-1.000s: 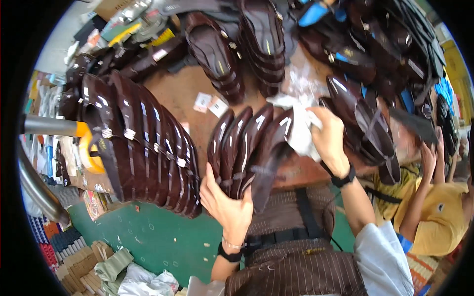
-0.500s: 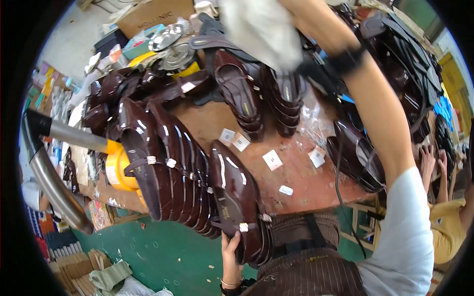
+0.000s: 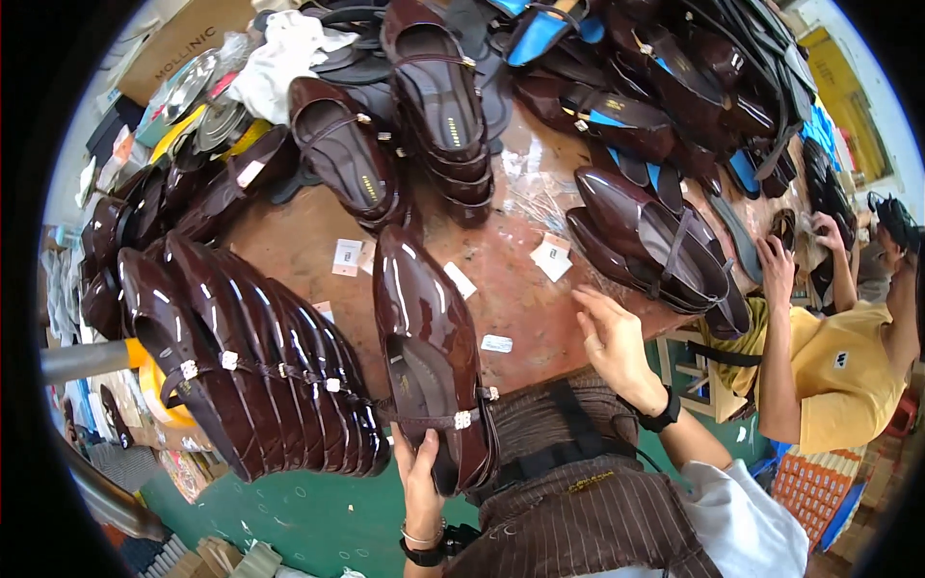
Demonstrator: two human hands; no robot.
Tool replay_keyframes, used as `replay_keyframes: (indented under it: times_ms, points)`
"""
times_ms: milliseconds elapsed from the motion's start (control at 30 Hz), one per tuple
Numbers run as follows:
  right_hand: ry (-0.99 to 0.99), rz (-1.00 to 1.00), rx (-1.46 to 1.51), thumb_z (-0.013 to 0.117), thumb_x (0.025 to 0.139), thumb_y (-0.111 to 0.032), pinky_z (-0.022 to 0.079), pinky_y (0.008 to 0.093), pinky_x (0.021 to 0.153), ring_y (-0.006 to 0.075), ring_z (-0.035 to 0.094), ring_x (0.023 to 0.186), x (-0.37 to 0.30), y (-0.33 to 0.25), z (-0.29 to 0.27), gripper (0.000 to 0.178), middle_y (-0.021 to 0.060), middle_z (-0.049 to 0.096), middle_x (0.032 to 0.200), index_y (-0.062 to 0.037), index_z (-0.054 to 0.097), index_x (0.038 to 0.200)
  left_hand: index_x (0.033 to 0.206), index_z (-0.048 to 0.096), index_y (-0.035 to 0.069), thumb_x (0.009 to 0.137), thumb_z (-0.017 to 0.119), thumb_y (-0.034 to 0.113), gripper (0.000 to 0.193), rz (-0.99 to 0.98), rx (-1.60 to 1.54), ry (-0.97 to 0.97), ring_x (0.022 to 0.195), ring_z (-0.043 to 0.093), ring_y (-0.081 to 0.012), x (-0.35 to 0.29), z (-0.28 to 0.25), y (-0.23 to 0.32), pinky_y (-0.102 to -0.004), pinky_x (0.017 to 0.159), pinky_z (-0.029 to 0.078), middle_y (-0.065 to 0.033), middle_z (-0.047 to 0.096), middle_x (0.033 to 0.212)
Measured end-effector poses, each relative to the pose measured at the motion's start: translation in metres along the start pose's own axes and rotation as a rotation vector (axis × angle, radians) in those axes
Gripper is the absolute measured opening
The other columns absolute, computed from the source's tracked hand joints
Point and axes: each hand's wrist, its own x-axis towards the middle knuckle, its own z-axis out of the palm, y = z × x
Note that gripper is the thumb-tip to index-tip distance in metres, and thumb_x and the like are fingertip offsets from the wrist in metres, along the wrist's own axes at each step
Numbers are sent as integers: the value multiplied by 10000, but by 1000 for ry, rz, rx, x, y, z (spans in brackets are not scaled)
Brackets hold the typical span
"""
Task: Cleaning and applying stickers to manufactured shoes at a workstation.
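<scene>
My left hand (image 3: pixel 419 467) grips the heel end of a glossy burgundy strapped flat shoe (image 3: pixel 431 313), with at least one more shoe behind it. The shoe is held toe up at the table's near edge, and a sparkling buckle sits on its strap. My right hand (image 3: pixel 617 347) is open above the near edge of the table, holding nothing, its fingers stretched toward small white cards. To the left of the held shoe stands a tight row of matching shoes (image 3: pixel 260 337). A white cloth (image 3: pixel 287 65) lies crumpled on the pile at the back left.
Stacked shoes (image 3: pixel 438 106) fill the back of the brown table (image 3: pixel 515 361), and a pair (image 3: pixel 655 231) lies at its right. A metal bar (image 3: pixel 87 362) with a yellow fitting stands at left. A co-worker in a yellow shirt (image 3: pixel 848 376) handles something at right.
My right hand has come back from the far side to the near edge and let go of the white cloth. The left hand still holds the shoe; the view has turned rightward.
</scene>
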Motion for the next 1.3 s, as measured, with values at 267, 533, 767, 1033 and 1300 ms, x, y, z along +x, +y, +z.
replay_keyframes:
  times_ms: [267,533,767,1033,1300]
  points:
    - [112,30,-35,485,710,115,517,373,880,357,661,975,33,44,-20,444,227,672,1051,31,662,1109,1413,384,11,940,534,70,499,152,-41,-209,1129,562,-188,30,64,4,-329,994,432,-97,550,1291]
    - [231,-9,-127,520,733,107,529,314,738,304,695,828,33,49,-14,420,204,690,959,-20,693,1094,1290,503,13,908,570,100,398,81,-49,-133,1064,597,-183,39,69,-8,-318,936,470,-67,610,1158]
    - [600,-72,-234,655,815,-3,511,362,808,303,672,866,27,16,-90,251,174,689,939,-4,669,1066,1452,339,7,826,512,41,650,91,-114,3,1175,541,-251,14,19,-6,-362,1025,419,-137,524,1312]
    - [-69,406,-224,685,778,-178,489,390,883,381,647,1008,42,118,-157,424,285,664,1025,29,641,1145,1104,597,53,825,558,129,292,113,-109,146,965,621,-203,37,3,-4,-330,861,485,-59,633,1044]
    - [-275,187,-520,728,656,-60,496,450,757,438,627,881,62,97,-170,314,293,625,863,59,660,939,1223,525,-40,748,515,41,482,197,233,-36,1006,540,-193,43,-10,11,-289,931,405,-88,598,1119]
